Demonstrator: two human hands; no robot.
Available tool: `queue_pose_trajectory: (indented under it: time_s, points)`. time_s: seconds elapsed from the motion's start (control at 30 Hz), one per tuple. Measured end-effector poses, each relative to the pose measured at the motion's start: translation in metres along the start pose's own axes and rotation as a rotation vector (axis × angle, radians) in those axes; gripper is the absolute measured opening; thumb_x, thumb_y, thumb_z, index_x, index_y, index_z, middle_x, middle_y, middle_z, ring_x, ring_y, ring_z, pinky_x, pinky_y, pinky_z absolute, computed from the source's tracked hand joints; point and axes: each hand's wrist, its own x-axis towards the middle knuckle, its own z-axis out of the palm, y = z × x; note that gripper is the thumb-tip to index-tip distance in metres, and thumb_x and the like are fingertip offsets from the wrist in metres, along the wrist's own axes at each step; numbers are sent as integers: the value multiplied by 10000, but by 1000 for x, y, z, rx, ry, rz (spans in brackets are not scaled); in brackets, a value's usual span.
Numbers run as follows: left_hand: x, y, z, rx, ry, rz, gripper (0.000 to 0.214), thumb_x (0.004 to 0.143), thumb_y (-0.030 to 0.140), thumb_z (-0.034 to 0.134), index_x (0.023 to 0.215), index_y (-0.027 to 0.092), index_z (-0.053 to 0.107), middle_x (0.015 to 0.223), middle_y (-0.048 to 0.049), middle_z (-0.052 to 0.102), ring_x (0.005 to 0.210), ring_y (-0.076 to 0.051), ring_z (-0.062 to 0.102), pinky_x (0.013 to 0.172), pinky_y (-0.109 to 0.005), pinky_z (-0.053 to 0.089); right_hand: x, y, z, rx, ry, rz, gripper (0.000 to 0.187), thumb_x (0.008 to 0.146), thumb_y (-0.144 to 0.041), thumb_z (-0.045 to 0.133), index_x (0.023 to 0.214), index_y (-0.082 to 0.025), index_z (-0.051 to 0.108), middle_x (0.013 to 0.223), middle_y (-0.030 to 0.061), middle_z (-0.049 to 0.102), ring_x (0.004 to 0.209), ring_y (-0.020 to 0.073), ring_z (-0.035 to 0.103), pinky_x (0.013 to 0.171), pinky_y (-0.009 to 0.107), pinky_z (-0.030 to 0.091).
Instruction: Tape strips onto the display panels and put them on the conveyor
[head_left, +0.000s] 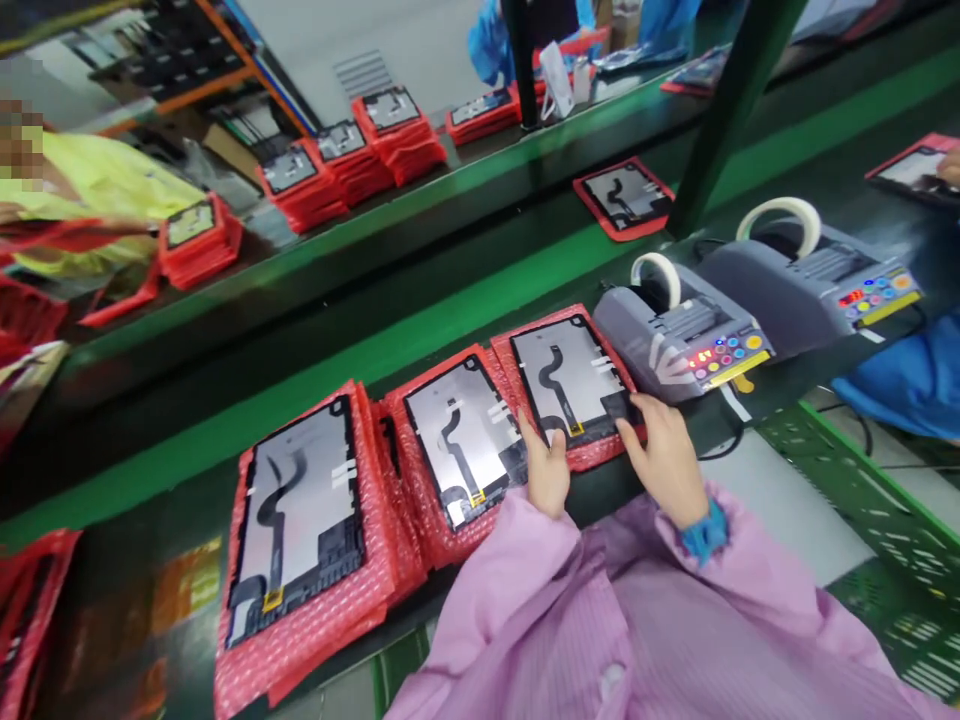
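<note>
Lilac smock fabric fills the foreground, its sleeves leading to two bare hands at the near edge of the rightmost panel. Thumb and forefinger of the left hand stand apart at the panel's near left corner; the right hand has its thumb and fingers at the near right corner. Whether either one pinches the panel cannot be told. That silver-backed panel, with a curved black ribbon cable, lies on red bubble wrap on the counter. Just left of it, a middle panel and a leftmost panel rest on similar wrap. Two grey tape dispensers stand to the right, a blue sleeve beyond. Across the counter, red stacks line a raised ledge, near a person in yellow.
</note>
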Motion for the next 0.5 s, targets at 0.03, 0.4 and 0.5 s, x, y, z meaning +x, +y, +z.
queue_pose_trajectory:
  time_s: [0.03,0.4,0.5]
  points:
    - [-4,0,3,91,16,29,717,940,202,459,1573,126,129,1654,-214,179,1560,-244,128,1257,-455,167,-14,3,-7,24,78,18,259,912,-412,538,1087,-229,590,1129,122,649,1062,277,610,973,470,487]
    - [-30,6,29,768,-47,422,533,994,261,419,1464,9,415,1508,-289,432,1469,-377,330,1192,-588,304,1,50,-57,669,458,523,423,675,-568,742,842,-213,583,788,-4,547,560,80,405,488,213,292]
    - [-27,3,29,770,-23,423,538,1001,288,405,1468,22,421,1500,-276,456,1449,-370,367,1179,-583,329,-11,13,-71,442,663,315,308,793,-533,644,810,-247,529,790,21,523,592,140,442,555,304,381]
